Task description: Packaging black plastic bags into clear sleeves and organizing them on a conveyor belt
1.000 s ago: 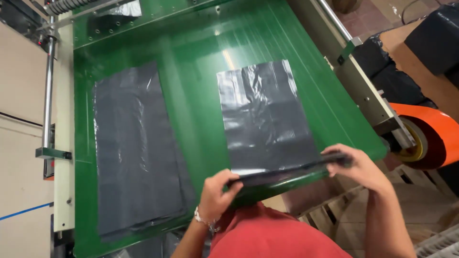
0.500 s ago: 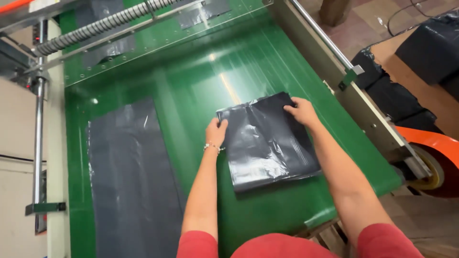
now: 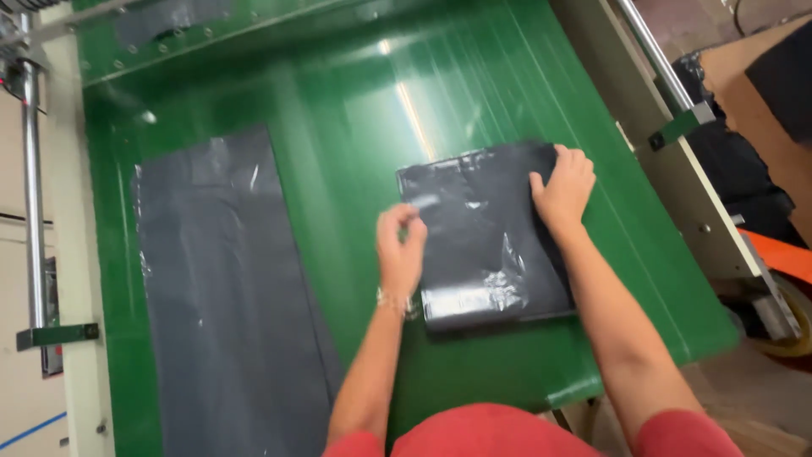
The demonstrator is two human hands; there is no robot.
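Observation:
A folded stack of black plastic bags (image 3: pixel 486 241) lies on the green conveyor belt (image 3: pixel 355 127), right of centre. My right hand (image 3: pixel 562 188) rests flat on its upper right corner, fingers spread. My left hand (image 3: pixel 400 247) hovers at the stack's left edge with fingers curled together, touching or just clear of the plastic; I cannot tell which. A second stack of black plastic bags (image 3: pixel 228 296), long and unfolded, lies flat on the left side of the belt, away from both hands.
A grey metal side rail (image 3: pixel 668 161) with a green bracket (image 3: pixel 681 127) borders the belt on the right. A steel rod (image 3: pixel 32 195) runs along the left frame. An orange roll (image 3: pixel 782 254) and dark bundles (image 3: pixel 736 169) sit beyond the right rail.
The near end of the right bag stack was lifted and folded over onto itself, halving its length. My hands moved up the belt and now sit at the folded stack's edges.

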